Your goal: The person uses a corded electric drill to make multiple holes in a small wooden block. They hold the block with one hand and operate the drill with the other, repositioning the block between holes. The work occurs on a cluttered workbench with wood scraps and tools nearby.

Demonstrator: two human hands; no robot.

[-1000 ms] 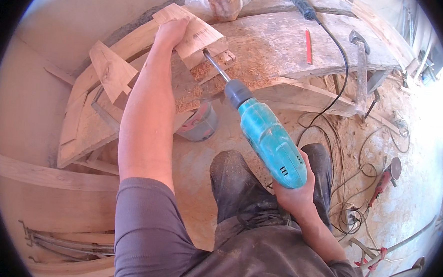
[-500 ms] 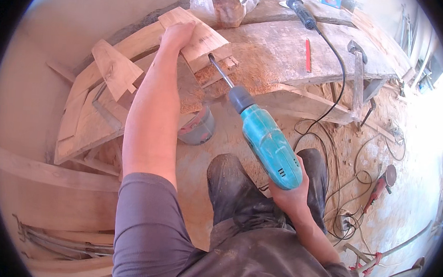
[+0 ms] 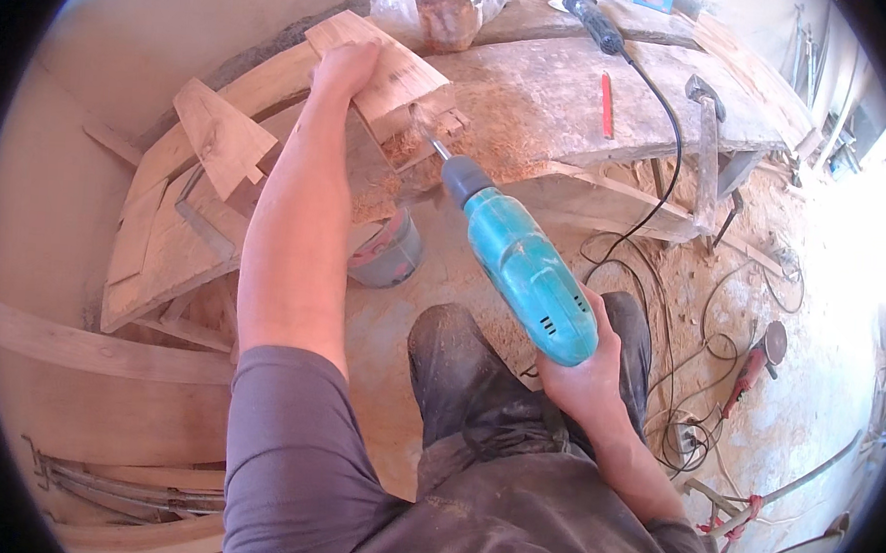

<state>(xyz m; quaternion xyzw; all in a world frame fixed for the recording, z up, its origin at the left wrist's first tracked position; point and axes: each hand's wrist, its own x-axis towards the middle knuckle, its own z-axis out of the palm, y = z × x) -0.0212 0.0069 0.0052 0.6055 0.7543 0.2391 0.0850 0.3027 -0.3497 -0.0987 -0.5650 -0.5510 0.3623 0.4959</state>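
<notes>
Gripping teal power drill (image 3: 532, 266), right hand (image 3: 583, 372) wraps around its handle, fingers mostly hidden under body. Left hand (image 3: 349, 68) grasps wooden block (image 3: 403, 79) on workbench (image 3: 564, 71), fingers curled over its top. Drill bit (image 3: 440, 148) points at block's near end; whether tip sits inside wood, cannot tell. Sawdust (image 3: 506, 135) spread beside block. Farther right on workbench: 1 red pencil (image 3: 607, 105), 1 hammer (image 3: 708, 155) at edge. Below workbench: 1 bucket (image 3: 389, 259). On floor at right: 1 red angle grinder (image 3: 748, 381).

The wooden block (image 3: 398, 82) lies left of the pencil (image 3: 607, 106) and hammer (image 3: 708, 155).
</notes>
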